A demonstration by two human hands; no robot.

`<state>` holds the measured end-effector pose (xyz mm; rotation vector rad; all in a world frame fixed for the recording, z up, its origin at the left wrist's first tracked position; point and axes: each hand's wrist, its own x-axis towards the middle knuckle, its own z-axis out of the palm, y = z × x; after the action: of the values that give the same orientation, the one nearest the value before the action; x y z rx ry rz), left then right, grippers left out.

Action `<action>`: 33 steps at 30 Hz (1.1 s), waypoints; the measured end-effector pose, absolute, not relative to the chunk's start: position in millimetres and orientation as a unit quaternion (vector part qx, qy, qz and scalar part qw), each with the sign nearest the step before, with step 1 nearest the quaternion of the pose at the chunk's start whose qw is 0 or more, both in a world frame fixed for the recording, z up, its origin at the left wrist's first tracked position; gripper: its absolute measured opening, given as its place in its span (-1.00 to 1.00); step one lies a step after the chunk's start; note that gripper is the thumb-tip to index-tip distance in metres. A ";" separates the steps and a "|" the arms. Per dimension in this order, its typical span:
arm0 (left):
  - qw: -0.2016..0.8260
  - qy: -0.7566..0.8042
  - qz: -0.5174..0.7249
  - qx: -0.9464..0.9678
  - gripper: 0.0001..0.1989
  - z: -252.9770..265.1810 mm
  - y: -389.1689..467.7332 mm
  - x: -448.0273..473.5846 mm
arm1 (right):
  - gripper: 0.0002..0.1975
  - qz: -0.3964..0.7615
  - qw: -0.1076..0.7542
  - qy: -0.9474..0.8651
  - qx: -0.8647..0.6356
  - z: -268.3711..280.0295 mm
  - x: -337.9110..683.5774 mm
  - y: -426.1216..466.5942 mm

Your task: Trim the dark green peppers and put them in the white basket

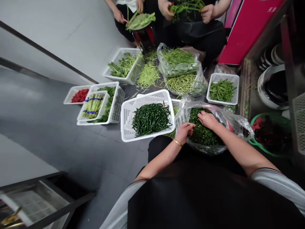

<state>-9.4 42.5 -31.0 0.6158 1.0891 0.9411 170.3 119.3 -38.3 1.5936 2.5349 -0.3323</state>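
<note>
My left hand (184, 133), with a gold bracelet at the wrist, is at the near left edge of a clear plastic bag (228, 119). Its fingertips are pinched on what looks like a small dark green chili pepper (188, 125). Inside the bag lies a heap of thin green chili peppers (206, 135) with stems. My right hand (206, 119) reaches over the heap, fingers bent together and tips down among the peppers; anything between them is hidden. Left of the bag, a white perforated basket (126, 127) holds a pile of dark green chili peppers (151, 119).
Across from me, two people handle greens, one beside a stool (141, 24). Trimmings (149, 75) lie on the floor near a bag of greens (181, 68). White baskets stand left (116, 108) and right (235, 92). A green basket (258, 144) is by the right shelf.
</note>
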 end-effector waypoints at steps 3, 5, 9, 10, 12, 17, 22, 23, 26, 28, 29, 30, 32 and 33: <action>0.634 0.490 0.461 0.382 -0.70 -33.4 44.9 -5.9 | -0.71 -0.183 -0.082 0.813 0.546 -23.5 178.7 98.7; 0.601 0.469 0.452 0.463 -0.72 -35.8 45.6 0.8 | -0.70 -0.245 -0.147 0.793 0.538 -11.9 182.5 80.5; 0.640 0.457 0.376 0.490 -0.72 -42.7 43.3 15.7 | -0.68 -0.190 -0.111 0.798 0.561 -8.3 174.3 70.4; 0.650 0.473 0.362 0.473 -0.72 -44.0 42.1 17.4 | -0.69 -0.154 -0.080 0.802 0.572 -11.9 170.1 76.5; 0.649 0.503 0.352 0.449 -0.74 -44.5 39.7 16.9 | -0.68 -0.103 -0.018 0.809 0.578 -21.0 161.2 96.9; 0.621 0.488 0.379 0.482 -0.84 -36.0 38.1 3.1 | -0.63 -0.107 0.125 0.824 0.542 -32.9 151.2 144.1; 0.650 0.500 0.352 0.451 -0.81 -28.7 42.0 0.3 | -0.62 -0.127 0.106 0.819 0.550 -16.7 178.9 117.0; 0.620 0.513 0.367 0.467 -0.83 -27.3 42.5 1.8 | -0.64 -0.135 0.086 0.812 0.561 -11.1 185.2 104.8; 0.553 0.512 0.383 0.534 -0.72 -22.1 42.0 7.0 | -0.69 -0.199 -0.001 0.799 0.567 6.6 197.7 68.5; 0.550 0.480 0.365 0.577 -0.80 -18.1 40.4 8.4 | -0.70 -0.285 -0.070 0.786 0.545 16.6 203.1 51.3; 0.559 0.457 0.356 0.594 -0.86 -16.1 39.4 8.0 | -0.69 -0.347 -0.096 0.768 0.530 20.4 206.3 46.1; 0.573 0.433 0.350 0.601 -0.90 -14.5 38.6 6.9 | -0.66 -0.416 -0.116 0.741 0.514 22.8 210.0 43.4; 0.619 0.398 0.341 0.585 -0.86 -12.7 37.1 3.3 | -0.56 -0.542 -0.138 0.675 0.481 23.1 217.8 45.5; 0.648 0.395 0.334 0.559 -0.82 -12.6 36.7 1.1 | -0.52 -0.585 -0.137 0.651 0.464 20.6 220.5 50.0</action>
<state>1.1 36.7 -12.6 1.2715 0.8972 0.7585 220.5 50.0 20.6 1.6011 2.2435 -2.0171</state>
